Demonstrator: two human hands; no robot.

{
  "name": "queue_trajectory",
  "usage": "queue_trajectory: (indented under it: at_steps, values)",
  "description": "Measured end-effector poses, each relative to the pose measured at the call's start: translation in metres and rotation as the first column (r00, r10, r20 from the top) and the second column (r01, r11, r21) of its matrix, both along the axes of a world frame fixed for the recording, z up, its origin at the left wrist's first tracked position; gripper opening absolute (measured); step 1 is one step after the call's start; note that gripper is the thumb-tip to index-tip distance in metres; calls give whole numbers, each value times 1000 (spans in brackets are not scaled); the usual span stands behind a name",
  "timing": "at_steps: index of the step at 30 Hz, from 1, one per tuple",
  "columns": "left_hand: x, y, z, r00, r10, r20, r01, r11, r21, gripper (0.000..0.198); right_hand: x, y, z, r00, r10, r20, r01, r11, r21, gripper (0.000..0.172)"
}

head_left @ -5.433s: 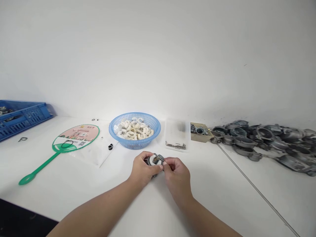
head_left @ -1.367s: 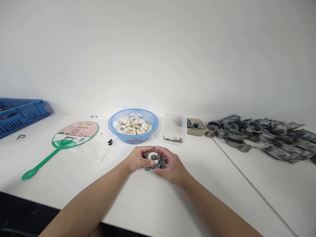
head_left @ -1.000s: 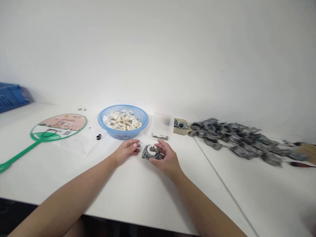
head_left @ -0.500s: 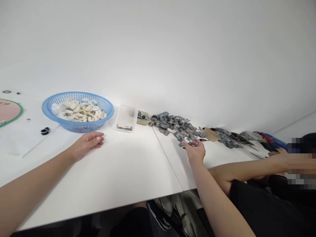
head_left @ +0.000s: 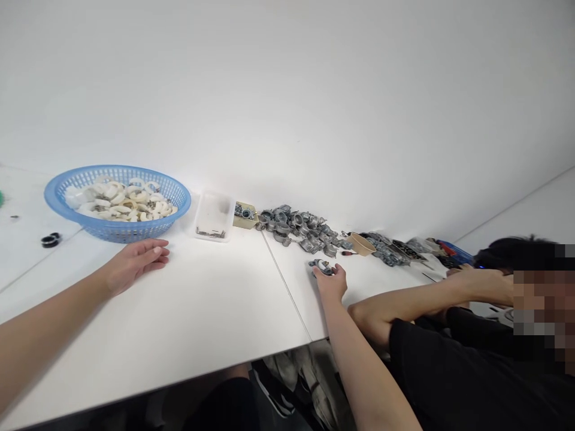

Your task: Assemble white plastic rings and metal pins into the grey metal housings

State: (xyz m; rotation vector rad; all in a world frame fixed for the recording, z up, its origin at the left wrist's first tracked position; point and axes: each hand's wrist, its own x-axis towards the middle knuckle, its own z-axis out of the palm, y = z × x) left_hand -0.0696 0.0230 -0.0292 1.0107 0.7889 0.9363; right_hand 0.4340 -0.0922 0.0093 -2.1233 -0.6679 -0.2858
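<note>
My right hand (head_left: 331, 281) reaches far to the right across the white table (head_left: 215, 311) and is closed around a small grey metal assembly with a white ring (head_left: 322, 267), resting it on the table just in front of the heap of grey metal castings (head_left: 299, 224). My left hand (head_left: 135, 261) lies flat on the table with fingers loosely stretched and nothing in it, just in front of the blue basket of white rings (head_left: 117, 201).
A clear plastic tray with small pins (head_left: 212, 215) and a small cardboard box of parts (head_left: 245, 214) sit between basket and heap. A paper cup (head_left: 362, 243) lies further right. A co-worker in black (head_left: 458, 353) leans on the table at right. A black ring (head_left: 51, 240) lies at left.
My right hand carried the metal assembly from in front of me out to the right and lowered it beside the heap. My left hand let go and stayed by the basket. My view swung right.
</note>
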Motion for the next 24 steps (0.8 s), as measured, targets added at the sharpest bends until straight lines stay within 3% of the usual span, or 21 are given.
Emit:
queue_trajectory:
  at_steps: [5,10,14,16,18,20,22,24]
  values:
    - [2,-1,0,1000,14,-18,-14,1000,1,52,2,1,1,999,6,33,-5,1000,-12,68]
    - [4,6,-11,999,46,3,-46,999,24,37,-13,-4,8,994,-15,112,16,1000,-6,75]
    - [6,12,-21,998,16,59,-20,998,67,26,-63,-5,10,958,12,287,-21,999,28,79]
    - [7,14,-24,994,2,108,-11,996,89,24,-106,0,11,892,199,406,-209,978,-18,71]
    - [7,14,-25,994,7,111,-18,996,93,25,-158,11,13,764,463,449,-476,875,-92,63]
    - [7,14,-24,997,26,67,-32,996,81,28,-214,25,15,608,693,388,-700,698,-149,57]
    - [7,13,-21,999,39,30,-41,997,59,34,-269,41,14,439,856,273,-840,499,-212,46]
    - [7,10,-13,996,77,34,-78,996,48,42,-317,55,9,297,942,154,-900,330,-283,35]
